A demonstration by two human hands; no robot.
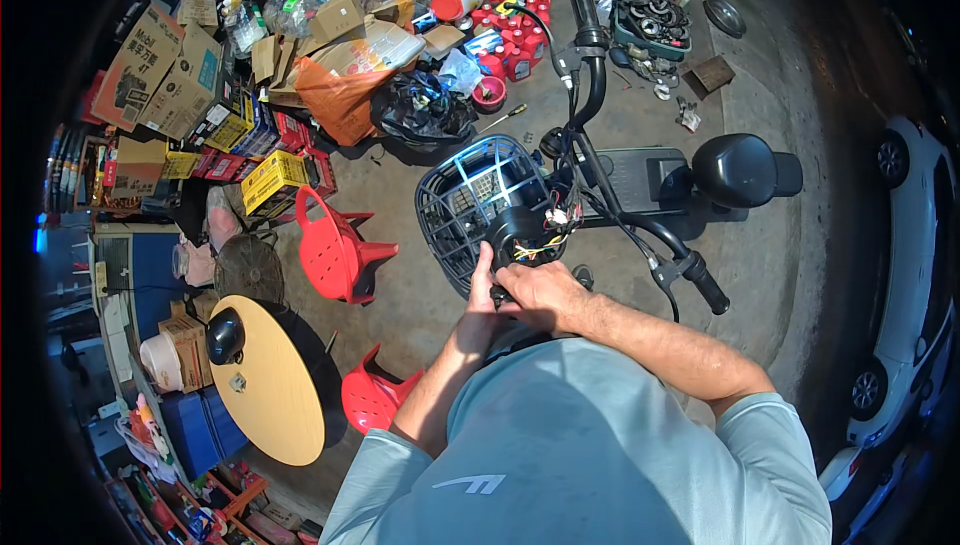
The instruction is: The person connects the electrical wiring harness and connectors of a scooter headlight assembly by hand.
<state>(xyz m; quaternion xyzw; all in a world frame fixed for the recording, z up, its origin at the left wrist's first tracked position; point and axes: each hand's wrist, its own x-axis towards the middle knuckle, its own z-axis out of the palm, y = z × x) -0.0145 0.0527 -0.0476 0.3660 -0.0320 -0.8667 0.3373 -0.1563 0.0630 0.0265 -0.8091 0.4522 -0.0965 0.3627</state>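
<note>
An electric scooter stands before me, its black basket (440, 207) in front of the black handlebar (596, 95). Next to the basket is a black round housing (516, 227). Loose coloured wires (545, 248) come out beside it. My left hand (482, 283) is at the near side of the housing, thumb pointing up, its other fingers mostly hidden. Close against it, my right hand (548, 293) has its fingers bent and closed around a small dark part between both hands. What that part is does not show clearly.
Two red plastic stools (340, 250) and an oval wooden table (265, 385) with a black helmet (225, 335) stand at left. Cardboard boxes (180, 85), bags and red bottles (520, 55) are heaped behind. A screwdriver (505, 117) lies on the floor. White car (905, 275) at right.
</note>
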